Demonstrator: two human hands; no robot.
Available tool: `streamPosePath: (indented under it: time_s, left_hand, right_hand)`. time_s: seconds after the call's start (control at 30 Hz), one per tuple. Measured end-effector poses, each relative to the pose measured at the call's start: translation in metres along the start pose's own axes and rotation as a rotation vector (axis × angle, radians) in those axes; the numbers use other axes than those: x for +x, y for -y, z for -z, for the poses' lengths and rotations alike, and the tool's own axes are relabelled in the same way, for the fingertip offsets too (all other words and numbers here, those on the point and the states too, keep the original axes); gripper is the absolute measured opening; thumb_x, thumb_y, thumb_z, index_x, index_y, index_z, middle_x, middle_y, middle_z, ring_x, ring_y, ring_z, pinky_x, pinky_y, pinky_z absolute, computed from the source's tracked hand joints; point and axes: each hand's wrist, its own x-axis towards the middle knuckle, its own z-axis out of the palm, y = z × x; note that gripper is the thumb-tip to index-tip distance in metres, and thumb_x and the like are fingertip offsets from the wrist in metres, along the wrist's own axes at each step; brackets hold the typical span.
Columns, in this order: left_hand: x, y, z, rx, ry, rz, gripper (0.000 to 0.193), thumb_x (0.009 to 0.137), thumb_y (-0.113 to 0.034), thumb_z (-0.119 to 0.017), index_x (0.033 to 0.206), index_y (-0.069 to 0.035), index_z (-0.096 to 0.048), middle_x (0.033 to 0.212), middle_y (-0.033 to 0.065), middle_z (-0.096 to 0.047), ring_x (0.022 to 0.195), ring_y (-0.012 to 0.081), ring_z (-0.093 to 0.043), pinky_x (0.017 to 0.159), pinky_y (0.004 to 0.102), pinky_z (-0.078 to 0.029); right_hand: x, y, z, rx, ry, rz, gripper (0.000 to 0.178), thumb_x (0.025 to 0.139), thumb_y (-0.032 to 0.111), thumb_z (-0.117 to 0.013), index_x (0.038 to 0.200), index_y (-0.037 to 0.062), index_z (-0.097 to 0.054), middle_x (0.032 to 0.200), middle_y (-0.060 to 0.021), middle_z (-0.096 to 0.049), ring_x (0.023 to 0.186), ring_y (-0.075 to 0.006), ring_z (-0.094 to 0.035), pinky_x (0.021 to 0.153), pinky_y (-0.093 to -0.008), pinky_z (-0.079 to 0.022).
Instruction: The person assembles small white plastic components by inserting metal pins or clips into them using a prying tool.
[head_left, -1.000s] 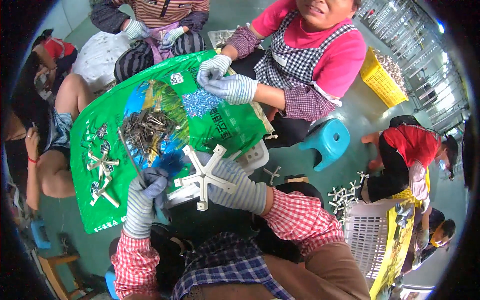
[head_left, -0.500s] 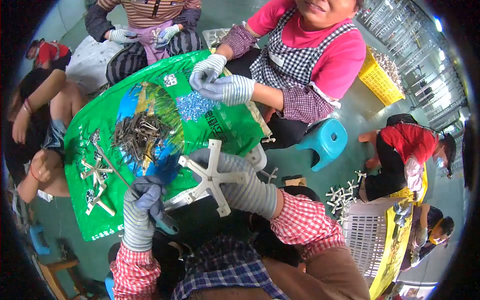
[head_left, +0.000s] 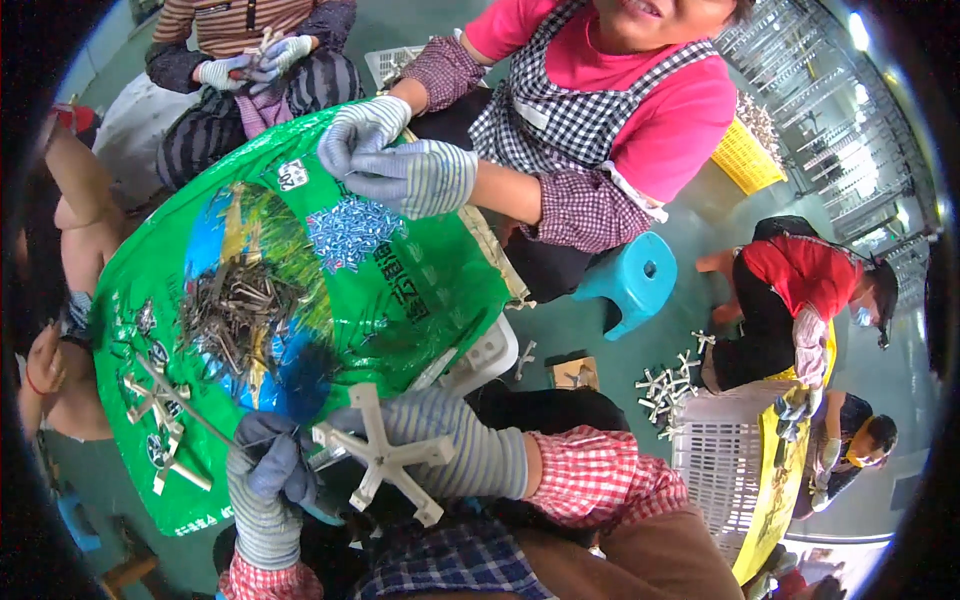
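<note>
My gloved left hand [head_left: 272, 465] is closed round a long thin metal tool [head_left: 190, 405], whose shaft points up and left over the green sheet. A teal end shows below that hand; it may be the tool's handle. In my gloved right hand [head_left: 425, 440] is a white star-shaped base [head_left: 385, 455] with several arms, held in front of the palm and hiding some fingers. More white star-shaped pieces [head_left: 170, 450] lie on the sheet left of my left hand. A heap of dark thin metal strips [head_left: 240, 310] and a pile of small blue-and-white pieces [head_left: 345, 235] lie farther off.
A green printed sheet [head_left: 400, 345] covers the work surface. Across it sits a person in a checked apron [head_left: 540, 110], gloved hands over the sheet; other people work around. A blue stool [head_left: 640, 280], loose star bases [head_left: 665, 390] and a white crate [head_left: 705, 455] stand right.
The view has shifted. Both my hands, with the tool and the star base, appear lower and farther left. The tool's shaft has tilted flatter. The striped-top person's hands now hold a light-coloured piece.
</note>
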Motion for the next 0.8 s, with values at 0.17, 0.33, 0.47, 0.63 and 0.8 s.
streamPosePath:
  time_s: [0.17,0.33,0.47,0.63,0.8]
  left_hand:
    - [0.013,0.007,0.003,0.065,0.006,-0.014,0.03,0.08,-0.021,-0.068,0.096,-0.001,-0.053,0.071,0.0055,-0.057,0.042,0.0065,-0.044,0.037,0.0209,-0.037]
    - [0.02,0.015,0.002,0.06,0.006,-0.023,0.031,0.081,-0.019,-0.068,0.098,0.0,-0.051,0.063,0.0041,-0.053,0.038,0.0082,-0.042,0.035,0.0221,-0.035]
    - [0.024,0.018,0.007,0.112,0.019,-0.048,0.026,0.083,-0.016,-0.066,0.098,0.0,-0.051,0.058,0.0037,-0.052,0.037,0.0093,-0.043,0.035,0.022,-0.037]
    - [0.028,0.027,0.007,0.13,-0.001,-0.026,0.025,0.083,-0.016,-0.068,0.096,-0.001,-0.053,0.058,0.0032,-0.054,0.037,0.0095,-0.045,0.035,0.0222,-0.037]
    - [0.02,0.02,-0.002,0.164,0.017,-0.031,0.03,0.081,-0.021,-0.07,0.095,-0.001,-0.054,0.059,0.0028,-0.055,0.038,0.0084,-0.045,0.036,0.021,-0.037]
  right_hand:
    - [0.005,-0.012,0.008,-0.415,-0.122,0.205,0.038,0.085,0.025,-0.058,0.119,0.0083,-0.054,0.094,-0.0072,-0.063,0.083,-0.0219,-0.063,0.068,-0.0338,-0.05]
    - [0.011,-0.009,0.014,-0.524,-0.158,0.091,0.038,0.08,0.025,-0.058,0.116,0.0116,-0.056,0.09,-0.0092,-0.063,0.078,-0.0278,-0.063,0.063,-0.0373,-0.049]
    - [0.01,-0.012,0.012,-0.497,-0.195,0.15,0.036,0.08,0.021,-0.057,0.114,0.0094,-0.057,0.094,-0.0138,-0.062,0.084,-0.0323,-0.061,0.067,-0.0402,-0.049]
    - [0.01,-0.027,0.009,-0.379,-0.17,0.222,0.053,0.082,0.024,-0.058,0.131,0.0085,-0.046,0.101,-0.0148,-0.06,0.085,-0.0326,-0.06,0.07,-0.0423,-0.049]
    - [0.007,-0.019,0.008,-0.409,-0.133,0.046,0.044,0.079,0.023,-0.06,0.121,0.0107,-0.056,0.099,-0.0121,-0.062,0.09,-0.0323,-0.061,0.074,-0.0392,-0.049]
